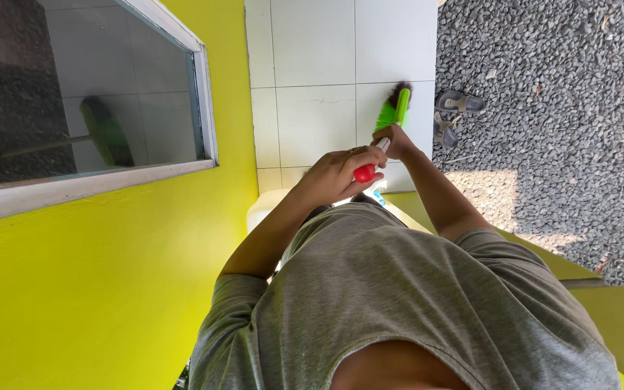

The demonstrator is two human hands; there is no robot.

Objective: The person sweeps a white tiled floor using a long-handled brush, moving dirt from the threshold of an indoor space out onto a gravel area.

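Left hand (337,173): fingers wrapped around the broom's red handle end.
Right hand (397,141): gripping the shaft just below.
Broom (393,110): green head at 12 o'clock, on white tiles (315,87).
Progress: tiles look clean; no dirt pile visible.
Sandals (453,115): 2 o'clock, on gravel.

You're in a grey short-sleeved T-shirt (399,303), plain heathered fabric with no print, hemmed sleeves ending above the elbows. Forearms and both hands bare: no gloves, watch or rings visible.
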